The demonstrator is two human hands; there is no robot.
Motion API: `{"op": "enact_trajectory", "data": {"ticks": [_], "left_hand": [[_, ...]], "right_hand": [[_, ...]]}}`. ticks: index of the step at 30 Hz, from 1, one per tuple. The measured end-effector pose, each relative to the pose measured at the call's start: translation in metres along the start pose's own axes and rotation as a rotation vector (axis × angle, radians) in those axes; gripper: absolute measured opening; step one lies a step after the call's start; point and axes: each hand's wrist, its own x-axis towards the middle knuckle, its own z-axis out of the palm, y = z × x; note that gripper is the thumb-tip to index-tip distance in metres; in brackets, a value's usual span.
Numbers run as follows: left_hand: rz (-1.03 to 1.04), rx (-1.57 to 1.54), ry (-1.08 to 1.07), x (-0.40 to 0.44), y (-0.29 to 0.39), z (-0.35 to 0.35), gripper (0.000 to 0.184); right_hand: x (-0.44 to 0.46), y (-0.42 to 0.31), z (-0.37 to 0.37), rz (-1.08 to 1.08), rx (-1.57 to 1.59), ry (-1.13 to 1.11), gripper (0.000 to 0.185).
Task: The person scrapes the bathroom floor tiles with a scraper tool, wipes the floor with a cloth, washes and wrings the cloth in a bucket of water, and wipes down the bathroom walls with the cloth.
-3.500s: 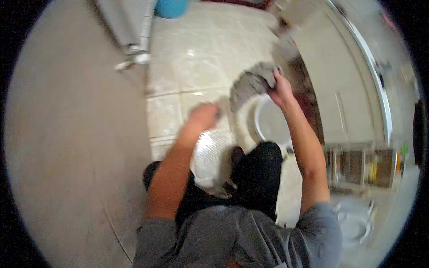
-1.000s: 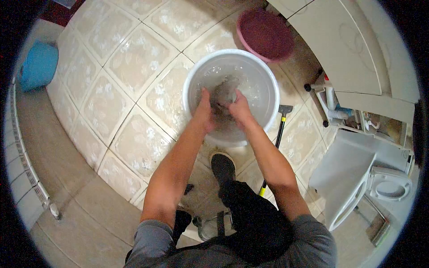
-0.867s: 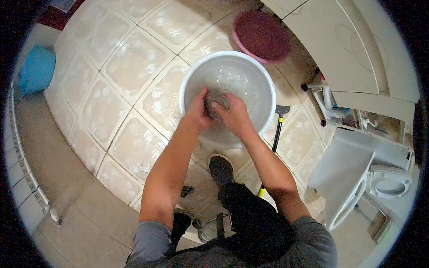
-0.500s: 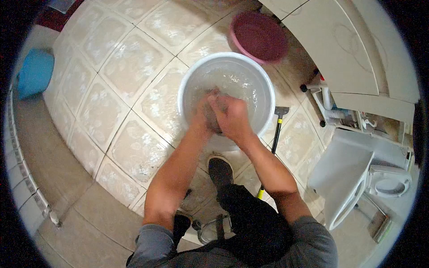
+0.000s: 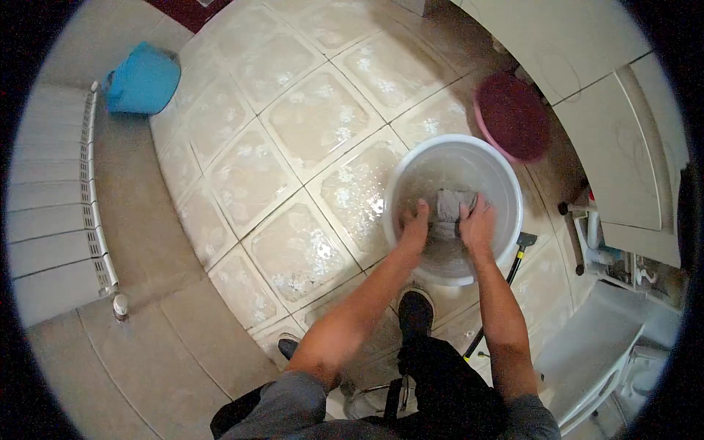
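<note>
The grey cloth (image 5: pixel 456 199) lies in the white basin (image 5: pixel 518 202), not yet lifted out, the right hand (image 5: pixel 478 226) grasping its edge, the left hand (image 5: pixel 415 231) loosely spread beside it

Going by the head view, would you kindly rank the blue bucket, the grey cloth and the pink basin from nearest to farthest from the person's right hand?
1. Grey cloth: inside the white tub, immediately beside the right hand.
2. Pink basin: on the floor past the tub's upper right edge.
3. Blue bucket: across the floor, at the view's upper left.
</note>
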Motion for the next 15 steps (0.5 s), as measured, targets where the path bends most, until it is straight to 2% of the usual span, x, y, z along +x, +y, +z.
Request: {"op": "enact_trajectory", "data": {"ticks": [2,3,4,5,6,8,9,11,12,14,15], "left_hand": [[-0.065,0.035,0.017,-0.012,0.015,0.006,0.081],[-0.179,-0.163,-0.275,-0.013,0.021,0.006,0.083],[-0.29,-0.362,-0.568,-0.012,0.026,0.005,0.085],[-0.281,-0.368,-0.562,-0.014,0.035,0.005,0.085],[-0.334,-0.383,-0.535,-0.017,0.043,0.006,0.082],[-0.397,-0.398,-0.501,-0.012,0.045,0.0,0.08],[-0.412,-0.366,-0.521,0.0,0.042,-0.006,0.073],[-0.429,-0.335,-0.542,-0.003,0.042,-0.009,0.066],[-0.107,-0.184,-0.565,-0.019,0.046,-0.011,0.052],[0.192,-0.039,-0.605,-0.01,0.037,-0.014,0.038],[-0.015,-0.199,-0.662,0.028,0.015,-0.018,0.037]], "right_hand": [[0.005,0.021,0.041,-0.085,-0.031,-0.126,0.066],[0.003,0.02,0.043,-0.094,-0.028,-0.126,0.066],[0.003,0.02,0.046,-0.149,0.326,-0.19,0.063],[0.003,0.018,0.049,-0.201,0.68,-0.258,0.06],[-0.005,0.003,0.033,-0.204,0.681,-0.267,0.06],[-0.041,-0.057,-0.039,-0.171,0.556,-0.324,0.045],[-0.052,-0.073,-0.057,-0.17,0.558,-0.325,0.045],[-0.074,-0.095,-0.082,-0.357,0.605,-0.252,0.021],[-0.079,-0.103,-0.089,-0.354,0.601,-0.25,0.021],[-0.085,-0.107,-0.1,-0.429,0.566,-0.242,0.022],[-0.089,-0.107,-0.1,-0.399,0.541,-0.224,0.022]]}}
